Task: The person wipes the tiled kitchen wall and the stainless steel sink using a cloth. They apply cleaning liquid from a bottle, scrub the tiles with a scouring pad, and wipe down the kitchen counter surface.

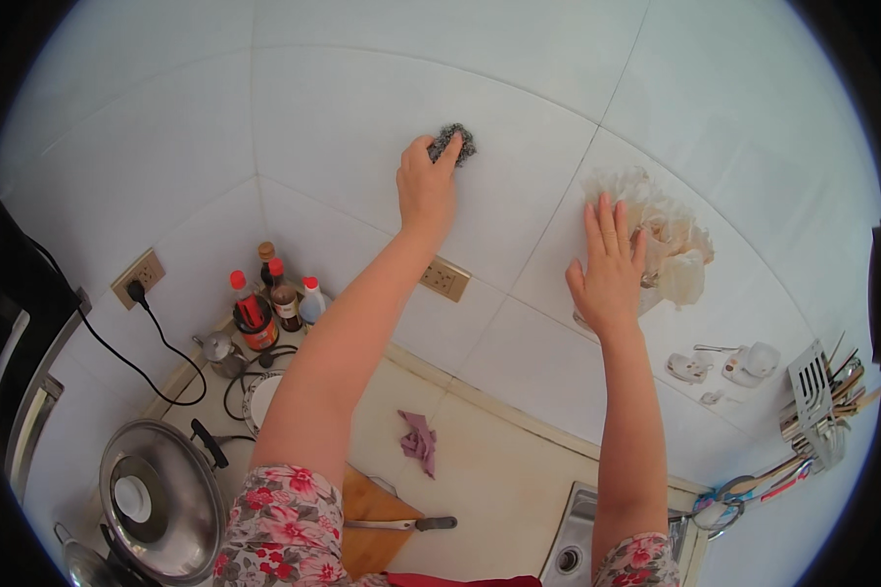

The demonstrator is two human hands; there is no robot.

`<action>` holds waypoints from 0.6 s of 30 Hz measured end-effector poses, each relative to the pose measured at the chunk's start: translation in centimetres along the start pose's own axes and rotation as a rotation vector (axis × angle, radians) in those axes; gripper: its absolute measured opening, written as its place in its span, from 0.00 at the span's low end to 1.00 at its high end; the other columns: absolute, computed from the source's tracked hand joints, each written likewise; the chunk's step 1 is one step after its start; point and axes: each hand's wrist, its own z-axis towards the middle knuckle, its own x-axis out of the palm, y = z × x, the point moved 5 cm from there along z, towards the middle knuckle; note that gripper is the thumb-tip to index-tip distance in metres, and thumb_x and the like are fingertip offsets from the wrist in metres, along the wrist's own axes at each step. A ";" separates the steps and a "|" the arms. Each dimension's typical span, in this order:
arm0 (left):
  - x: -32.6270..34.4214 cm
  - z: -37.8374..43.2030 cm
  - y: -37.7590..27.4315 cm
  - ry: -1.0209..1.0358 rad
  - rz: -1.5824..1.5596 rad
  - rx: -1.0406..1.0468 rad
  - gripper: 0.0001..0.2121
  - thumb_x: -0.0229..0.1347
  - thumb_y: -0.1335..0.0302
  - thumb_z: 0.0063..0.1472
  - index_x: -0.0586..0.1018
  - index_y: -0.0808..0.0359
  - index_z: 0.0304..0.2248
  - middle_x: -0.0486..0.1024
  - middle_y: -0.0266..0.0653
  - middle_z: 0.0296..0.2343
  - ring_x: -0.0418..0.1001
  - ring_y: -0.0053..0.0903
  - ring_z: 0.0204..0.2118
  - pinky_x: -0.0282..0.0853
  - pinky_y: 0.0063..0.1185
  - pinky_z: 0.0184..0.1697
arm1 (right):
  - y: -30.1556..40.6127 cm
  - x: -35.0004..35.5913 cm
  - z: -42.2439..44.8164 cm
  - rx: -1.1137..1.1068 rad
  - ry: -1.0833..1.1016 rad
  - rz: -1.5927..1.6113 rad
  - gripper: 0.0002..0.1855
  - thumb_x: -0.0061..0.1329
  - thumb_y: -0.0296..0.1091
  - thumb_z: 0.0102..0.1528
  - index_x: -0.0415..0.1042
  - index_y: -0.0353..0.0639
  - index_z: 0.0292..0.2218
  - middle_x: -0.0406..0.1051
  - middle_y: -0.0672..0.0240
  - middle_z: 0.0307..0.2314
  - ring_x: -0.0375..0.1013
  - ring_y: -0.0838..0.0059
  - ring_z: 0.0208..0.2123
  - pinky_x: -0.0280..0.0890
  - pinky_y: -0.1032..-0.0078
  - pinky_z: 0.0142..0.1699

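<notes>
My left hand [427, 187] holds a grey metal scouring pad [457, 144] against the white tiled wall [352, 110], with a finger stretched over it. To the right, my right hand [611, 271] rests on the tile with fingers spread and grips nothing. Its fingers lie over the left edge of a faded flower picture [675, 242] on the wall. A wall socket [446, 279] sits just behind my left forearm. Below, a crumpled purple cloth [418, 444] lies on the pale countertop [484, 469].
Sauce bottles [285, 297] and a small metal pot [222, 352] stand in the left corner. A lidded pan [165, 506] is at lower left. A cutting board [374, 506] with a knife [404, 524], a sink [573, 543] and hanging utensils [815, 396] are also around.
</notes>
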 end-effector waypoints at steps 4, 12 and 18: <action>-1.1 1.5 0.4 -0.050 -0.013 -0.023 0.18 0.51 0.81 0.59 0.73 0.59 0.49 0.66 0.47 0.44 0.65 0.41 0.45 0.64 0.30 0.45 | 0.3 0.1 0.0 0.016 0.016 0.007 0.37 0.45 0.32 0.47 0.54 0.42 0.59 0.44 0.66 0.62 0.41 0.66 0.65 0.35 0.51 0.64; 0.7 -3.1 -1.1 -0.032 -0.064 0.148 0.18 0.51 0.78 0.59 0.72 0.57 0.49 0.67 0.50 0.42 0.66 0.45 0.44 0.63 0.32 0.45 | -0.2 0.1 -0.1 0.035 0.048 -0.004 0.38 0.44 0.30 0.48 0.52 0.44 0.60 0.44 0.68 0.62 0.41 0.66 0.65 0.35 0.53 0.65; -0.9 2.1 7.7 -0.189 -0.017 -0.268 0.22 0.50 0.81 0.59 0.68 0.56 0.53 0.64 0.51 0.44 0.63 0.44 0.47 0.62 0.32 0.48 | 0.6 0.3 0.0 0.005 0.031 0.015 0.38 0.45 0.30 0.47 0.51 0.44 0.60 0.43 0.68 0.62 0.40 0.66 0.65 0.34 0.53 0.65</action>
